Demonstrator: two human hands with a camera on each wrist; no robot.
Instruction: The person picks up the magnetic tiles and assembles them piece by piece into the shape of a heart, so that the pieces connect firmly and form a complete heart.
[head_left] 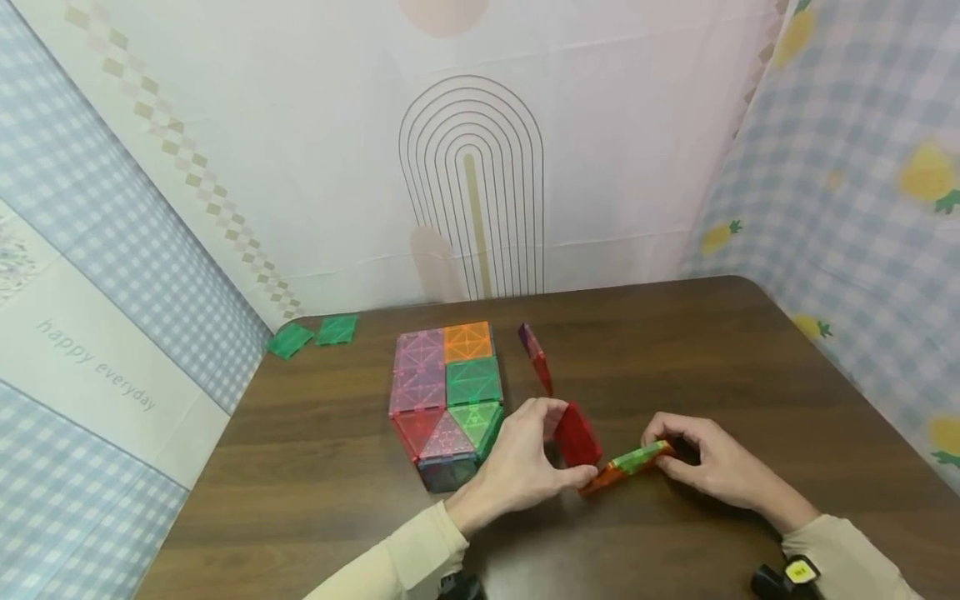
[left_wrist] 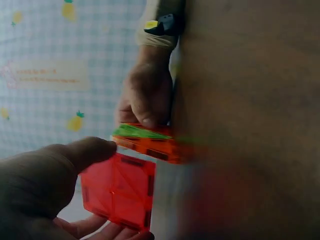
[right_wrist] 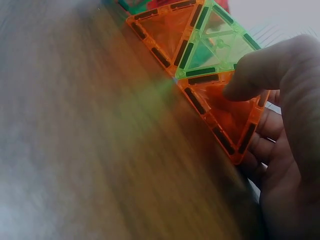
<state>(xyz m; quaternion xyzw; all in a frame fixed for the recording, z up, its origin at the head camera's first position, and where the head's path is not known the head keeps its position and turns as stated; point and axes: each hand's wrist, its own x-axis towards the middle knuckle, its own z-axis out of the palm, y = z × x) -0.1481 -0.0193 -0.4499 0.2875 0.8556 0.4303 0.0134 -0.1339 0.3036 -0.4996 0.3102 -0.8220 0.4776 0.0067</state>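
Observation:
A red translucent square magnetic tile [head_left: 576, 435] stands upright, held between the thumb and fingers of my left hand [head_left: 517, 458]. My right hand [head_left: 712, 462] pinches the near end of an upright strip of triangle magnetic tiles [right_wrist: 215, 45]. In the right wrist view the strip is orange, green, orange, side by side, with its lower edge along the table. The strip's far end meets the red square by my left thumb [left_wrist: 97, 147]. Left of that hand is a box-like build of magnetic tiles [head_left: 420, 383] with purple, orange, green, red and pink faces on top.
Behind the red square, a purple and red tile piece [head_left: 536, 358] stands on edge. Two green tiles [head_left: 336, 330] lie at the table's back left corner. The dark wooden table [head_left: 315, 483] is bordered by a patterned cloth [head_left: 600, 167] at the back and sides.

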